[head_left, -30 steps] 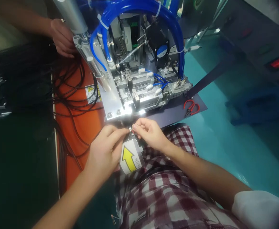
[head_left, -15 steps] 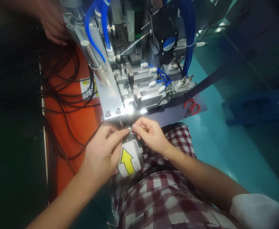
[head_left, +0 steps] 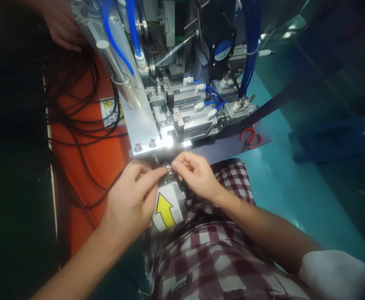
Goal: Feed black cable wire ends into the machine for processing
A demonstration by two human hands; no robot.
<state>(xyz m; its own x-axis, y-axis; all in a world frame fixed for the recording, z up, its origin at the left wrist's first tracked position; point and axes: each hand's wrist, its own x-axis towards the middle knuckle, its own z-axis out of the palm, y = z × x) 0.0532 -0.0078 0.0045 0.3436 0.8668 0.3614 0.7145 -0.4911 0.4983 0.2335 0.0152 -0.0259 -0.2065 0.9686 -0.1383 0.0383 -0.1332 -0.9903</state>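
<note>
My left hand [head_left: 132, 191] is closed, thumb and fingertips pressed at a small shiny metal part [head_left: 169, 167] near the front edge of the machine. From the other side my right hand [head_left: 196, 175] pinches at the same spot with thumb and forefinger. The part is too small to name, and my fingertips hide some of it. Just below lies a white cover with a yellow arrow [head_left: 165, 210], close to my lap. Above my hands, a bright metal plate [head_left: 140, 129] carries bolts and several small pneumatic cylinders [head_left: 198, 127] with blue hoses.
Red-handled pliers [head_left: 250, 139] lie on the grey base plate to the right. Dark cables [head_left: 85, 125] run loosely over the orange surface [head_left: 82, 166] at left. Another person's hand [head_left: 65, 31] is at the upper left. A thick blue hose bundle [head_left: 250, 50] hangs at right.
The view has shifted slightly, so the machine sits a little further left and up. Both hands keep nearly the same pinching pose at the small metal part.
</note>
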